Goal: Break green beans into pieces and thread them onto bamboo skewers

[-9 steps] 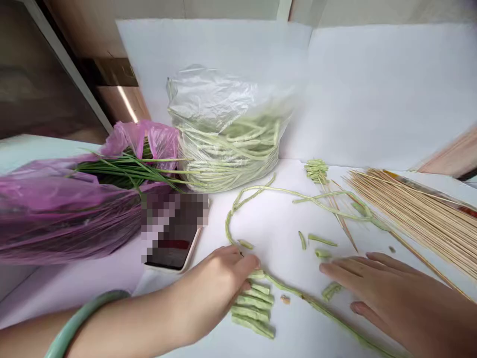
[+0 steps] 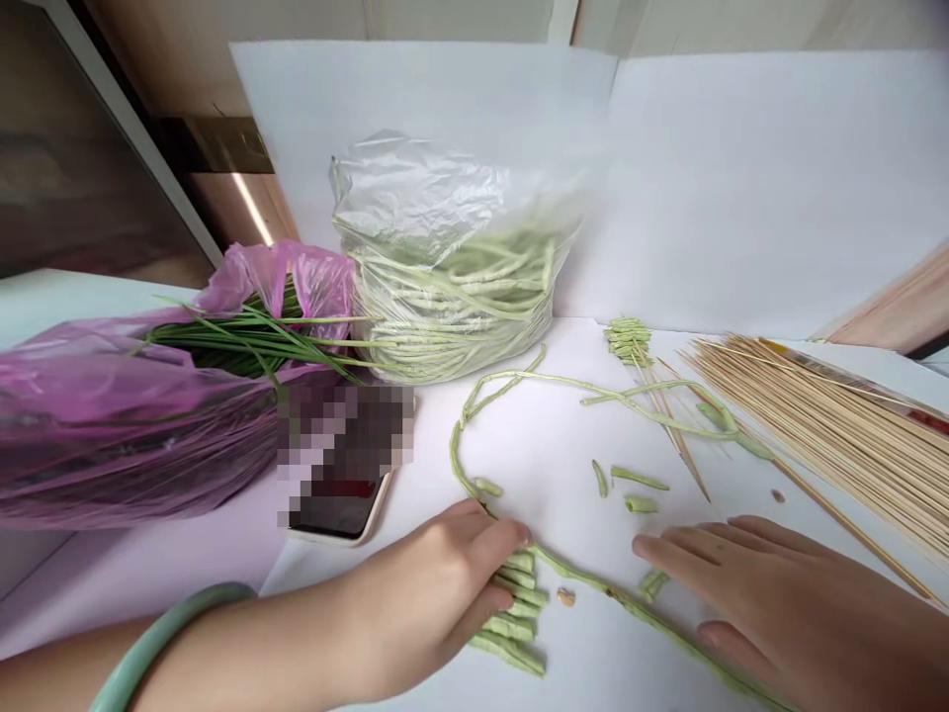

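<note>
Since the earlier frame, the left hand [image 2: 445, 569] has shifted slightly right and toward the wearer, and the right hand [image 2: 786, 598] slightly toward the wearer. A purple bag [image 2: 96, 396] of green stalks lies at left, touching a clear bag [image 2: 430, 198] of long beans. Skewers [image 2: 816, 425] lie at right. The left hand is curled, thumb drawn in, over a row of bean pieces [image 2: 511, 627]; its grip cannot be determined. The right hand is open, palm down, fingers extended; no hold visible. A phone [image 2: 337, 509] lies beyond the left forearm. One long bean [image 2: 574, 573] passes under the left fingers. A tan scrap [image 2: 565, 597] lies beside the row.
</note>
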